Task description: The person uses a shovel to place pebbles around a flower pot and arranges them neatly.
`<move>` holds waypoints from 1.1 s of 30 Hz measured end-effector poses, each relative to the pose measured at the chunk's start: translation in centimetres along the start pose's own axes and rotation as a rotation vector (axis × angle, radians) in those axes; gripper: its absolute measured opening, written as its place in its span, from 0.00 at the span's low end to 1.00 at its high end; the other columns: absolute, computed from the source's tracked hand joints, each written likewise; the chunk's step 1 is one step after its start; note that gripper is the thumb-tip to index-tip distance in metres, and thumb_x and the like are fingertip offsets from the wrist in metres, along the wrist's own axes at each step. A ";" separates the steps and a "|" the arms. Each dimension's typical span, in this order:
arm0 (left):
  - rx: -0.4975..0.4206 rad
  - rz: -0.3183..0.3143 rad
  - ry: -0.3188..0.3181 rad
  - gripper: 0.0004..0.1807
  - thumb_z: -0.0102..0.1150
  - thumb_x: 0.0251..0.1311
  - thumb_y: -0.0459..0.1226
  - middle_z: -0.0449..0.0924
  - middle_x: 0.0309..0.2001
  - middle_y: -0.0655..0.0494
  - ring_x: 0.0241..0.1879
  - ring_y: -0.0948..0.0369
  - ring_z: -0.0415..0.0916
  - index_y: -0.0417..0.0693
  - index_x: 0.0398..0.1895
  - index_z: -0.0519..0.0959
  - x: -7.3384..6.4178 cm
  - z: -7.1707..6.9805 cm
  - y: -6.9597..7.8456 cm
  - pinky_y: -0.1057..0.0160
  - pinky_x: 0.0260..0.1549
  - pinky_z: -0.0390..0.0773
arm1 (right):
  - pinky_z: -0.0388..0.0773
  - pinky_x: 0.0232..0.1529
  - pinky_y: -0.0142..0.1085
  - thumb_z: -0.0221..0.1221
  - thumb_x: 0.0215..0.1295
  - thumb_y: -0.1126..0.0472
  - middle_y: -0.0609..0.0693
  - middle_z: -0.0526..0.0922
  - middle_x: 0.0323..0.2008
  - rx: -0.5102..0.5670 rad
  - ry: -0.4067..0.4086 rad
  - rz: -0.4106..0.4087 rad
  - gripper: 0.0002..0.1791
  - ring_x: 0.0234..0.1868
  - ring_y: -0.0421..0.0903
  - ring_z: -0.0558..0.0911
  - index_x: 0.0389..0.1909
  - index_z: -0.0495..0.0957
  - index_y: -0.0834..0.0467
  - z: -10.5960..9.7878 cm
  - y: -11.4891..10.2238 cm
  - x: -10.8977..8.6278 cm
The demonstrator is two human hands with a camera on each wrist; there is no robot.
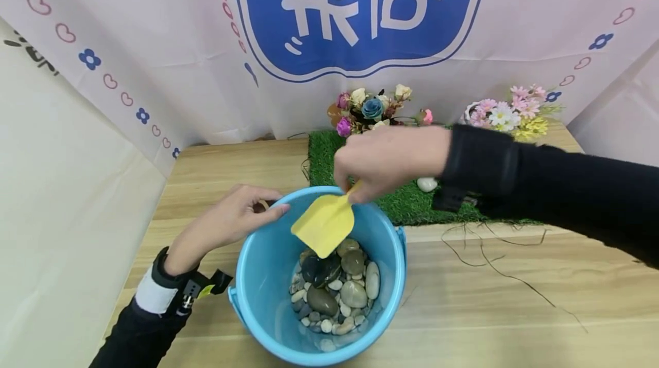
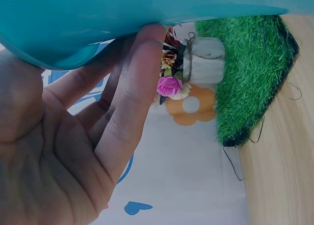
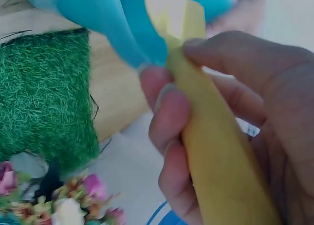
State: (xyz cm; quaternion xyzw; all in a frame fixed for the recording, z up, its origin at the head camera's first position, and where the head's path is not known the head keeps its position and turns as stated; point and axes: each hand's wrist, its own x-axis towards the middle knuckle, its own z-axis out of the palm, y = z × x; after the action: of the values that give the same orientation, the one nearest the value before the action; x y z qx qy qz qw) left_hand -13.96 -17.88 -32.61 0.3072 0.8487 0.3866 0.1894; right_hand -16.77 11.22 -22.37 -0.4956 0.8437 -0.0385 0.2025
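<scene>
A light blue bucket (image 1: 268,291) stands on the wooden table with pebbles (image 1: 354,295) of mixed sizes on its bottom. My left hand (image 1: 229,219) holds its far left rim, the thumb over the edge and the fingers along the outer wall, as the left wrist view also shows. Above the bucket's opening, my right hand (image 1: 388,159) grips the handle of a yellow toy shovel (image 1: 323,226). The shovel's blade points down over the pebbles, and nothing lies on the side facing the head camera. In the right wrist view the fingers wrap round the handle (image 3: 211,141).
Behind the bucket lies a green artificial grass mat (image 1: 407,208) bearing a white stone (image 1: 427,184). Artificial flowers (image 1: 373,109) and a second pink and white bunch (image 1: 507,113) stand at the back, before a printed cloth (image 1: 180,82). Thin dark strands (image 1: 525,282) lie on the table.
</scene>
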 end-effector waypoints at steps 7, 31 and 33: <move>0.012 0.005 0.006 0.10 0.54 0.76 0.38 0.82 0.31 0.59 0.25 0.59 0.80 0.47 0.40 0.83 -0.1 0.1 -0.1 0.59 0.23 0.82 | 0.63 0.19 0.34 0.61 0.70 0.63 0.45 0.70 0.22 -0.364 -0.024 0.011 0.08 0.19 0.41 0.65 0.29 0.76 0.51 1.5 -3.8 2.6; 0.030 0.049 0.012 0.10 0.54 0.76 0.37 0.82 0.32 0.60 0.25 0.61 0.80 0.47 0.39 0.84 0.1 0.1 -0.5 0.60 0.25 0.82 | 0.53 0.21 0.34 0.54 0.80 0.54 0.42 0.73 0.24 -0.797 0.005 -0.151 0.14 0.20 0.41 0.56 0.29 0.76 0.45 5.7 -5.8 5.9; 0.025 0.051 0.010 0.10 0.53 0.76 0.37 0.82 0.32 0.59 0.26 0.61 0.80 0.47 0.39 0.84 0.1 0.1 -0.5 0.60 0.26 0.82 | 0.53 0.21 0.35 0.53 0.80 0.54 0.42 0.73 0.24 -0.805 -0.011 -0.137 0.14 0.20 0.41 0.56 0.29 0.75 0.45 5.8 -5.8 6.1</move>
State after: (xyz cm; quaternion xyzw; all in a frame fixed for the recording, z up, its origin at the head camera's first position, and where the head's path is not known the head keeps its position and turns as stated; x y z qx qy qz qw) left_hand -14.21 -18.05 -33.08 0.3293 0.8462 0.3825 0.1713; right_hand -12.42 3.84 -27.96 -0.5905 0.7554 0.2840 -0.0061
